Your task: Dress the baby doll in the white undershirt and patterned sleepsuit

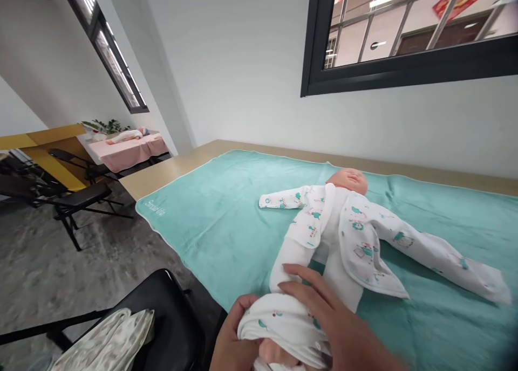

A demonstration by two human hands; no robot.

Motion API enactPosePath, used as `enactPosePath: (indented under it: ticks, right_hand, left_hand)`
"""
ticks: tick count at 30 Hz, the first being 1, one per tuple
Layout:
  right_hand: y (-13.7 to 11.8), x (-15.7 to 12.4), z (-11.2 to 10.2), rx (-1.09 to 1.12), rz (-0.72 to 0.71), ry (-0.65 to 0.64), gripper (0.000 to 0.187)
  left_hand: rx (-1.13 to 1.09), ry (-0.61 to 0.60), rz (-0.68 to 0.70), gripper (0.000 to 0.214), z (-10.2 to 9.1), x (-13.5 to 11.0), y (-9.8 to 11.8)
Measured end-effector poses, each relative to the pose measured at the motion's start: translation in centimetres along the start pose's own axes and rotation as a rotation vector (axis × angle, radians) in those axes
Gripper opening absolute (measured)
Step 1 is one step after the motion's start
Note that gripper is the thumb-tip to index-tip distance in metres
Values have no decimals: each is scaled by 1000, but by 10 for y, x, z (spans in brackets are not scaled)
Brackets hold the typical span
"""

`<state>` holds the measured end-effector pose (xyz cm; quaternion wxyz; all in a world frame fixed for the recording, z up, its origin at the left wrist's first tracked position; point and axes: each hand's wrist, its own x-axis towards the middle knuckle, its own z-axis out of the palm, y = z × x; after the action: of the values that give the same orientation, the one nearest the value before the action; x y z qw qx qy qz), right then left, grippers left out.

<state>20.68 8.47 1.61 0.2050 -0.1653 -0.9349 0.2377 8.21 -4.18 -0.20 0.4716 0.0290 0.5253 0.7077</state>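
A baby doll lies on its back on a teal towel, dressed in a white printed garment that hangs open over its chest, sleeves spread out. At the near edge my left hand grips the bunched white printed cloth from the left side. My right hand lies over the same bunched cloth from above, fingers pressed on it, around what looks like the doll's foot. The doll's white legs run from the bundle up to its body.
The towel covers a wooden table along a white wall. A black folding chair with a patterned cloth on it stands at my lower left. More folding chairs and a pink-covered table with another doll stand farther left.
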Motion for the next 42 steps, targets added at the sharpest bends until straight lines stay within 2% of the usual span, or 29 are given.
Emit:
enactPosePath:
  ticks: [3,6,8,10,13,15,17,20,23,26,29,31,33,36,39,41,42]
  right_hand:
    - [1,3,-5,37,-53,-76,57]
    - [4,5,-11,68,-32,-121,63]
    - [3,7,-21,138,-8,-167,62]
    - [2,9,-33,248,30,-219,58]
    - [4,10,-51,359,136,-256,46]
    - [9,9,-57,354,209,-253,35]
    - [17,9,-58,323,242,-226,22]
    - [25,8,-52,277,206,-144,8]
    - [28,6,-44,197,163,-63,22]
    - [28,2,-41,146,177,11,28]
    - [32,-2,-44,188,264,79,29]
    - [36,-3,-46,202,330,129,30]
    - [38,-5,-47,164,347,170,28]
    - [36,-8,-42,13,242,186,22]
    - [34,-10,-33,-170,106,209,23]
    - [37,-10,-30,-265,67,274,21]
    - [40,-10,-30,-308,66,320,21]
  left_hand:
    - [79,-106,-7,43,2,8,4]
    - [310,-213,55,40,0,16,18]
    - [482,-349,62,36,-3,23,34]
    - [574,-526,-3,37,-9,35,52]
    - [477,-745,-117,54,-15,60,72]
    - [436,-850,-130,59,-13,76,80]
    - [515,-903,-101,55,-3,87,87]
    - [686,-927,-88,39,21,91,96]
    - [693,-943,-104,29,42,90,99]
    - [601,-831,-92,28,51,92,93]
    - [579,-691,-52,31,56,97,82]
    - [680,-606,60,29,60,99,75]
    - [855,-568,240,24,64,98,70]
    - [1081,-614,547,21,66,96,65]
    - [1187,-656,823,27,67,98,62]
    - [1227,-634,927,34,70,103,60]
    - [1244,-612,937,37,73,106,59]
